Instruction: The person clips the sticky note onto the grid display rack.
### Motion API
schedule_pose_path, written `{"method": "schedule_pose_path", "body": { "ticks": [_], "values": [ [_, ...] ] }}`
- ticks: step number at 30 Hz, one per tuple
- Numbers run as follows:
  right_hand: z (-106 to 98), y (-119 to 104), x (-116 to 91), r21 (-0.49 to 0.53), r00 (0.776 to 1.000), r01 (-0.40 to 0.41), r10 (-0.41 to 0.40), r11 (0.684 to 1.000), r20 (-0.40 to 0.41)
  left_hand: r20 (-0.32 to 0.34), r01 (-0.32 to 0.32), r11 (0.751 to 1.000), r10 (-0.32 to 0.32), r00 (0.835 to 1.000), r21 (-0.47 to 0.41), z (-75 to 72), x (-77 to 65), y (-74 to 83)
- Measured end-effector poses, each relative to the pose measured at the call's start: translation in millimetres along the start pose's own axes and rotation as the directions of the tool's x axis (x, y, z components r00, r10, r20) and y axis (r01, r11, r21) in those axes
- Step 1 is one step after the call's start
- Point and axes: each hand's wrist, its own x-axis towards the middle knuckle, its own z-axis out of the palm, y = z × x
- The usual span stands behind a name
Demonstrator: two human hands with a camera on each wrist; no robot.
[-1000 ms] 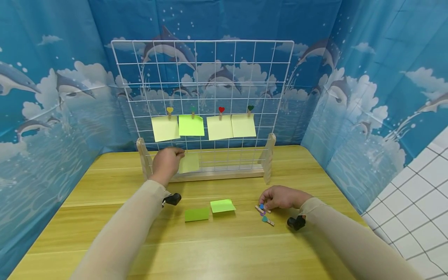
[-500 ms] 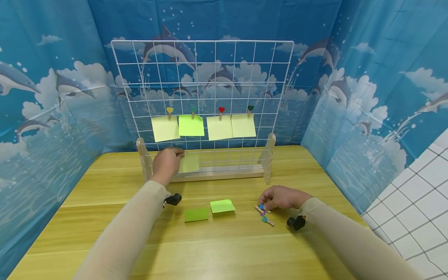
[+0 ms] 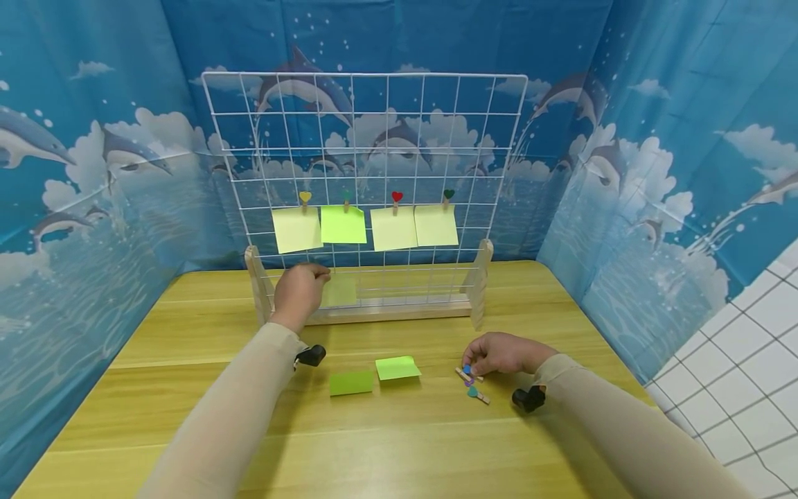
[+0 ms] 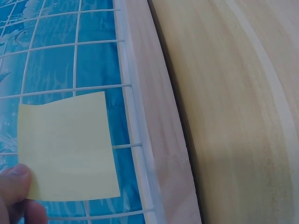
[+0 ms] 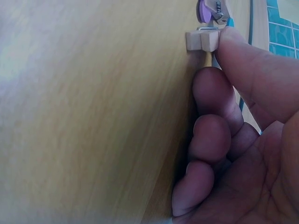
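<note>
In the head view my left hand [image 3: 297, 294] is at the lower left of the white wire grid [image 3: 370, 111]. It pinches a pale yellow sticky note [image 4: 70, 151] by one corner, thumb on its face, and the note lies close against the wires. My right hand [image 3: 501, 352] is low on the table at a small group of wooden clothespins with heart tops. Its thumb presses one clothespin [image 5: 202, 41] and the other fingers are curled; the index fingertip is hidden behind. A clothespin with a teal heart [image 3: 472, 392] lies just in front of that hand.
Several sticky notes hang in a row on the grid, held by heart clothespins, among them a bright green note [image 3: 343, 225]. Two green notes [image 3: 351, 383] lie on the table [image 3: 399, 450] between my arms. Wooden feet [image 3: 479, 284] support the grid. A dolphin-print curtain [image 3: 654, 138] stands behind.
The head view has shifted very slightly. Both hands stay where they were, the left at the note and the right at the clothespins.
</note>
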Motion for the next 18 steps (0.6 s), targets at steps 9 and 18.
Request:
{"method": "schedule_pose_path", "body": {
  "ticks": [9,18],
  "values": [
    [0.5,-1.7,-0.3,0.012,1.000,0.000,0.000,1.000,-0.002,0.006,0.030,0.999,-0.030,1.000,-0.013,-1.0,-1.3,1.5],
    [0.8,-2.9,-0.9,0.018,1.000,-0.017,0.017,1.000,-0.008,0.006,0.033,0.999,-0.033,0.999,-0.036,-1.7,-3.0,2.9]
  ]
}}
